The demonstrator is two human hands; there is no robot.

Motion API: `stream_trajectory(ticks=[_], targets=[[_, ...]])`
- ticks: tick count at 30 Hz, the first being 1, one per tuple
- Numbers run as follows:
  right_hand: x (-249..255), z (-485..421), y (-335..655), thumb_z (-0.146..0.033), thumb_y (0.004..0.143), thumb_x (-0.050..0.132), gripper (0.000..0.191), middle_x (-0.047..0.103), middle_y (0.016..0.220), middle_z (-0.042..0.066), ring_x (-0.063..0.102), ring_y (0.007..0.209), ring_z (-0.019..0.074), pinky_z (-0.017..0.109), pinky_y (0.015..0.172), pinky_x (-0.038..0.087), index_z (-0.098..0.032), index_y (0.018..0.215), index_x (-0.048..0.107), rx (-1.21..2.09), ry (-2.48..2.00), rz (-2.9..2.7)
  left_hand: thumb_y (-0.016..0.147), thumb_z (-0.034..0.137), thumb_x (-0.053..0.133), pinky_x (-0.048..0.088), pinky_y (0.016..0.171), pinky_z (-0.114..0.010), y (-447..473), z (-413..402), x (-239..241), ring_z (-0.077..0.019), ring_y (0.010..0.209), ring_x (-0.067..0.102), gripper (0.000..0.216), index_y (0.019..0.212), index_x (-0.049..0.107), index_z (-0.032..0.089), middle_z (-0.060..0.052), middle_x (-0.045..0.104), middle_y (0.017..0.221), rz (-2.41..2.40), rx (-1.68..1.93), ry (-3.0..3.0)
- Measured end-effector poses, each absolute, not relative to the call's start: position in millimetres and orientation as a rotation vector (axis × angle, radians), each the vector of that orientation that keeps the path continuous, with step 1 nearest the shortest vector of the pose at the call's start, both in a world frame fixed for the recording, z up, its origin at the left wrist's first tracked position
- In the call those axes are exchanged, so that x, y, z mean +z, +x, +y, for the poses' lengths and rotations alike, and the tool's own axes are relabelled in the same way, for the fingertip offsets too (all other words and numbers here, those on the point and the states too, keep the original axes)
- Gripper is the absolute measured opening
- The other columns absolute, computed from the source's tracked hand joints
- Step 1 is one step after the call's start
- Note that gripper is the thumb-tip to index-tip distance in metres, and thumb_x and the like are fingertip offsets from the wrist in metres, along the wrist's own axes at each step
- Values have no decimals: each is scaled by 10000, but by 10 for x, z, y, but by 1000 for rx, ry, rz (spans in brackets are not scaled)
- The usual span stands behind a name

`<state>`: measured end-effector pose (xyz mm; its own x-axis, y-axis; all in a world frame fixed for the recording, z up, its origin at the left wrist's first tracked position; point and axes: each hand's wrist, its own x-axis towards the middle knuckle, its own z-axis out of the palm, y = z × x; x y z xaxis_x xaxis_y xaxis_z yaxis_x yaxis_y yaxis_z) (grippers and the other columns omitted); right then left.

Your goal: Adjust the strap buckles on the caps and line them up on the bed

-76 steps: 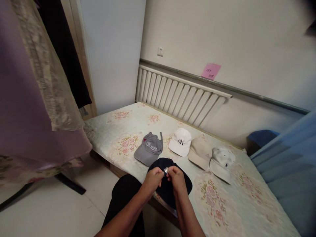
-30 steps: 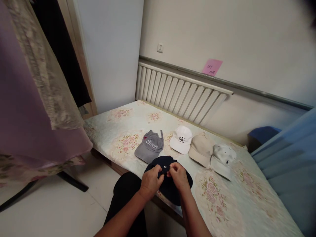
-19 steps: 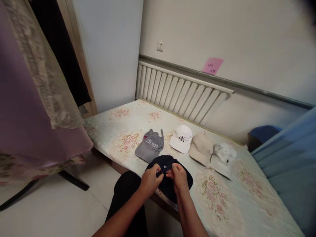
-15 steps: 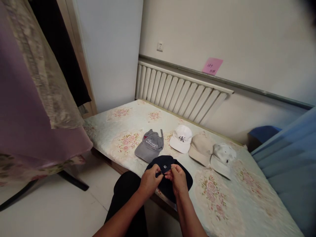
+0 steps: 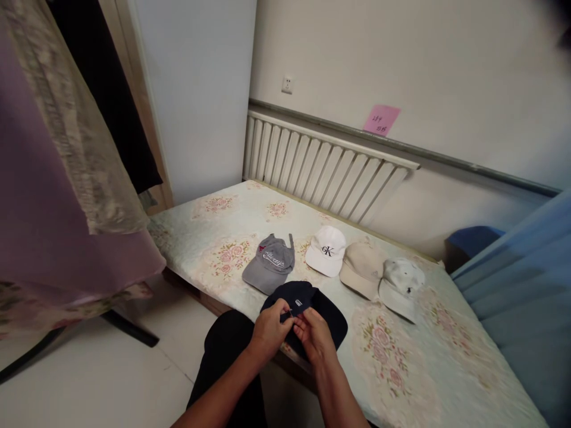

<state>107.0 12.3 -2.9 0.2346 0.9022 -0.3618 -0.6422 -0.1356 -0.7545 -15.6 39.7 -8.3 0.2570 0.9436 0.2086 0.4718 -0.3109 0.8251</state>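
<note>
A dark navy baseball cap (image 5: 331, 314) with a small white logo lies at the bed's near edge. My left hand (image 5: 268, 328) pinches the edge of this cap near its back strap, thumb against forefinger. Close beside it, my right hand (image 5: 316, 337) has its fingers curled and pressed together at the same strap area. The fingers hide most of the strap and any fastener. Just beyond is a grey cap (image 5: 269, 265) with white lettering, its strap end sticking up. A white cap (image 5: 327, 252), a beige cap (image 5: 362, 268) and a pale cap (image 5: 401, 289) sit in a row to the right.
The bed (image 5: 397, 351) has a pale flowered cover. Behind it are a white radiator (image 5: 321, 166) and a pink note (image 5: 382, 120) on the wall. Clothes (image 5: 102, 202) hang at left; a blue curtain (image 5: 530, 285) hangs at right. My knee (image 5: 227, 342) touches the near side.
My right hand has shifted slightly down and left, its fingers moving off the logo area toward my left hand. My left hand keeps its pinch; the other caps stay put.
</note>
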Motion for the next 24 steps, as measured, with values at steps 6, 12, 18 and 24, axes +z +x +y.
stream_trajectory(ticks=[6, 12, 18, 24], targets=[[29, 219, 1019, -246, 657, 738, 190, 700, 702, 18, 616, 576, 108, 196, 530, 467, -157, 805, 660, 1384, -1023, -431, 726, 213, 529, 378, 659, -236, -163, 409, -100, -147, 704, 556, 73, 799, 523, 211, 12, 587, 731, 1295, 1002, 1833], [-38, 191, 1042, -229, 660, 734, 130, 647, 655, -29, 583, 560, 89, 192, 532, 458, -180, 733, 639, 1386, -940, -443, 703, 288, 589, 391, 678, -245, -148, 423, -103, -149, 709, 549, 118, 745, 516, 205, 19, 571, 708, 1285, 1108, 1640], [-10, 171, 1038, -241, 625, 763, 168, 637, 648, -28, 577, 563, 92, 194, 520, 452, -184, 722, 638, 1383, -952, -420, 663, 268, 598, 413, 666, -251, -131, 423, -49, -149, 696, 557, 128, 731, 523, 190, 13, 582, 693, 1154, 1115, 1317], [-1, 145, 1002, -253, 649, 740, 160, 661, 673, -6, 586, 580, 102, 203, 546, 453, -176, 766, 661, 1389, -959, -460, 633, 264, 605, 397, 593, -235, -145, 419, 32, -125, 591, 536, 145, 695, 507, 179, 30, 562, 599, 1055, 1062, 1118]])
